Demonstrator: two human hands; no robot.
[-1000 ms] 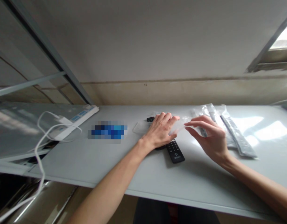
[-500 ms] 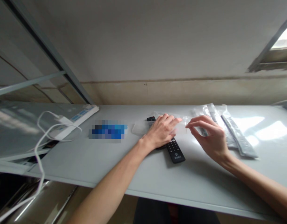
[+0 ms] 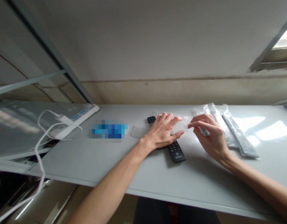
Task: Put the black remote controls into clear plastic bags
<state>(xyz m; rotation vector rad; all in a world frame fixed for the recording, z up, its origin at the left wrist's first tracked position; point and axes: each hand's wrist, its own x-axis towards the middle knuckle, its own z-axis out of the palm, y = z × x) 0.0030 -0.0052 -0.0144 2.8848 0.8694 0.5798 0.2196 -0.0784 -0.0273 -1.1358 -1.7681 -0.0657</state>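
Note:
A translucent plastic sleeve (image 3: 139,132) lies crosswise under my left hand (image 3: 163,130), sticking out on both sides of it. My left hand rests over it with fingers spread and thumb stretched to the right. Beneath that hand runs a black remote control (image 3: 177,151); its buttoned near end and far tip show, the middle is covered. Part of another dark thing shows below my palm, too hidden to name. My right hand (image 3: 207,132) is pinched at the right end of the plastic sleeve, thumb and fingertips together.
Several long items in clear plastic bags (image 3: 236,133) lie to the right. A pixelated blue object (image 3: 109,130) is on the left, beyond it a white power strip (image 3: 79,121) with a white cable (image 3: 39,152). The grey table (image 3: 98,161) meets a wall behind.
My left thumb has stretched out to the right, away from the palm. The right hand keeps its pinch and has hardly moved.

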